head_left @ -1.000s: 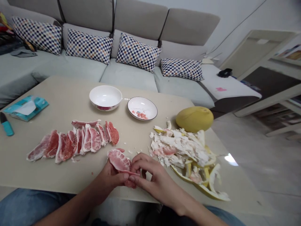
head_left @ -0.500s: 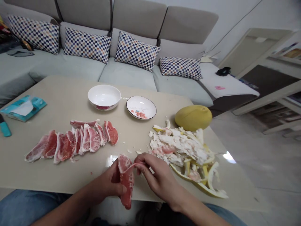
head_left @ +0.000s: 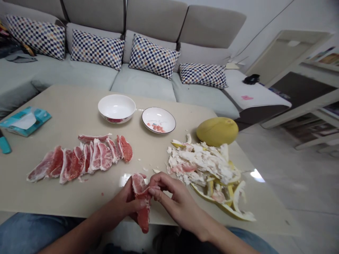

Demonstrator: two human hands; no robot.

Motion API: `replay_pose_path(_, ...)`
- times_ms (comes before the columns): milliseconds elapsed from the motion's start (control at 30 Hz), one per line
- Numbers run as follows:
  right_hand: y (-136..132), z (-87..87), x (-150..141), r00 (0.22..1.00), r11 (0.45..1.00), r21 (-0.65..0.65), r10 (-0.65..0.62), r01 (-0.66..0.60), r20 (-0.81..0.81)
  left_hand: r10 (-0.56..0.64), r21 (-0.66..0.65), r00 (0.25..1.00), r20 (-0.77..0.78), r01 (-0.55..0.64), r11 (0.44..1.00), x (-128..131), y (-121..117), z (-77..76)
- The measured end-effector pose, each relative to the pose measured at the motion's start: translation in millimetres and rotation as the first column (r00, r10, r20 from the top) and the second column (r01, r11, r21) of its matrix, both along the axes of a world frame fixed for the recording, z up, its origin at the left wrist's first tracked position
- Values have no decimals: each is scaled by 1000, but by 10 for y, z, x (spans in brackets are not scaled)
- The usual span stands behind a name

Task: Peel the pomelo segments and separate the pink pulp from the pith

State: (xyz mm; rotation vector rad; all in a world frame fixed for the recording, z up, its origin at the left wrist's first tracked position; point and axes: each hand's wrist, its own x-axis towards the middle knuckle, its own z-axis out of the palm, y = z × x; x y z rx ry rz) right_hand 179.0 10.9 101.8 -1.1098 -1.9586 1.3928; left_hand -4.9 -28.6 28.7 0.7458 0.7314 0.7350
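Observation:
My left hand [head_left: 124, 203] is closed around a red pomelo segment [head_left: 143, 220], which hangs near the table's front edge. The segment's upper part is still covered by pale skin, and its lower flesh is bare. My right hand [head_left: 176, 199] pinches the segment's membrane [head_left: 149, 188] between thumb and forefinger, right beside the left hand. Behind and to the left, a row of pomelo segments [head_left: 97, 155] lies on the table, several of them with whitish skin. To the right of my right hand is a heap of white pith and yellow peel [head_left: 203, 165].
A whole yellow pomelo [head_left: 217, 131] stands behind the peel heap. Farther back are a white bowl [head_left: 116, 106] and a dark-rimmed plate [head_left: 159, 116] with small red bits. At the left lie a tissue pack [head_left: 26, 121] and a teal handle [head_left: 4, 144]. A sofa [head_left: 143, 86] lines the far side.
My right hand has shifted slightly left, closer to the segment, and its grip on the membrane is now nearer the flesh. The left hand keeps its hold.

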Motion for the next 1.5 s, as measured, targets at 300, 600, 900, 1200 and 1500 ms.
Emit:
replay_pose_path(300,9,37,-50,982,994,12,103,-106,159,90,58,996,-19,-88,994,87,-35,-9)
replay_pose_path(600,11,-26,-14,960,934,244,224,-261,170,16,16,999,-35,-15,1000,84,-51,-42)
replay_pose_path(900,29,-70,-44,986,985,112,117,-130,115,32,8,999,4,-32,999,-30,23,33)
replay_pose_path(1200,-17,-121,-39,959,908,349,150,-230,242,103,-45,990,-91,-107,993,24,21,6)
replay_pose_path(1500,-162,-335,-208,994,885,462,-100,64,54,178,-50,981,-79,-183,982,96,-53,8)
